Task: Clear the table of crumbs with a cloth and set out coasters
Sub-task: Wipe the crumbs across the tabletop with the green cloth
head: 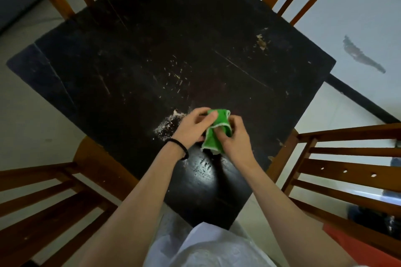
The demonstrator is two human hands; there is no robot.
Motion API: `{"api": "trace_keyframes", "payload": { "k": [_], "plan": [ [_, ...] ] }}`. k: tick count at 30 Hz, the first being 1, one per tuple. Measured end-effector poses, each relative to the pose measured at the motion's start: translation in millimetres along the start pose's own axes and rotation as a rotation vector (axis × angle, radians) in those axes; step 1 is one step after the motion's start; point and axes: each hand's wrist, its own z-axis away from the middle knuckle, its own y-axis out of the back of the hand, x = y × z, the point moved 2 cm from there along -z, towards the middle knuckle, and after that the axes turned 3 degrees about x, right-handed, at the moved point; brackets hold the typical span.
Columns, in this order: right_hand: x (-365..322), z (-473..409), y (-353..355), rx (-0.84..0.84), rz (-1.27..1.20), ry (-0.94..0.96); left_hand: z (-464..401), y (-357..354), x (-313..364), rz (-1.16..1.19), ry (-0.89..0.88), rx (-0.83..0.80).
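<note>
Both hands meet over the near part of the dark desk [134, 54], holding a small green cloth [213, 134] with a pale stitched edge between them. The left hand [192, 127] has its fingers curled over the cloth's upper left corner, thumb pressed on the green fabric, so its grip is grasping the cloth. The right hand [236, 138] curls round the cloth's right side, and its grip too is grasping the cloth. The cloth is bunched and hangs between the hands; whether its lower edge touches the desk I cannot tell.

Just left of the left hand lies a patch of pale crumbs [168, 124] on the desk. Finer specks [176, 73] are scattered farther off, toward the middle, and a few pale flakes [261, 42] sit at the far right.

A black band [179, 145] circles the left wrist. Wooden slatted chairs [351, 171] stand around the desk on the near left, near right and far sides.
</note>
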Motion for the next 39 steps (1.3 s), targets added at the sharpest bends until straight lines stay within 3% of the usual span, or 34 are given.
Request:
{"api": "trace_keyframes", "payload": {
  "k": [4,6,10,15,21,24,27,30,32,34,39],
  "plan": [
    [8.2,4.4,3.3,-0.272,-0.008,-0.042,-3.2,-14.3,-4.7,-0.174,-0.011,0.063],
    [11.3,3.8,14.5,-0.253,-0.012,-0.003,-4.7,-13.9,-5.8,-0.088,0.025,0.079],
    [10.0,-2.7,34.7,-0.167,-0.132,0.051,-1.4,-17.1,-1.5,0.308,0.116,0.038],
    [19.1,-8.3,51.0,-0.290,-0.402,-0.104,0.6,-16.1,1.9,0.329,-0.004,-0.078],
    [14.1,-9.1,68.7,-0.277,0.000,0.133,4.6,-24.5,4.2,0.222,-0.068,-0.039],
    [11.4,-1.2,80.3,-0.364,-0.183,0.019,7.4,-29.8,7.0,0.415,-0.014,-0.015],
    [23.9,-6.1,86.7,-0.255,-0.326,-0.118,16.5,-38.2,15.1,0.708,0.066,-0.166],
    [30.2,-5.0,74.6,-0.354,-0.520,-0.220,24.5,-48.8,21.0,0.752,0.165,-0.301],
    [32.9,-3.1,66.5,-0.391,-0.700,-0.346,23.7,-54.8,23.4,0.688,0.206,-0.310],
    [28.8,-4.3,65.3,-0.298,-0.614,-0.359,18.2,-55.8,26.7,0.577,0.192,-0.217],
    [32.4,-17.1,92.4,0.284,-0.170,-0.273,-1.4,-33.2,18.0,0.247,0.080,0.207]
  ]
}}
